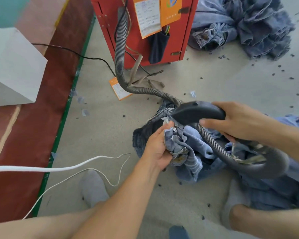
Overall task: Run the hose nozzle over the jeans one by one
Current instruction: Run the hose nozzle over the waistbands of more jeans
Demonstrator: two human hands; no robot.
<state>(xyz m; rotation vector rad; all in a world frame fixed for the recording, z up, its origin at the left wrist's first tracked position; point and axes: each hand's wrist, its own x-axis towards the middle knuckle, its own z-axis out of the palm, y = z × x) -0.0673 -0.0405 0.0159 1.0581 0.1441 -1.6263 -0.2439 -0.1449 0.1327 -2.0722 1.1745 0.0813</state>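
My right hand (238, 123) grips the dark grey hose nozzle (197, 112), whose mouth points left onto a bunched pair of blue jeans (188, 149). My left hand (158, 147) holds a fold of those jeans just under the nozzle mouth. The grey ribbed hose (212, 144) loops from the nozzle down across the jeans, curls round at the right, and another stretch runs up to the red machine (145, 28). More jeans lie under my right forearm (266, 190).
A heap of blue jeans (240, 26) lies at the back right beside the red machine. A white cord (59, 169) crosses the floor at left. A grey box (12, 66) stands on the red strip. My socked feet (91, 187) rest on the floor amid dark lint.
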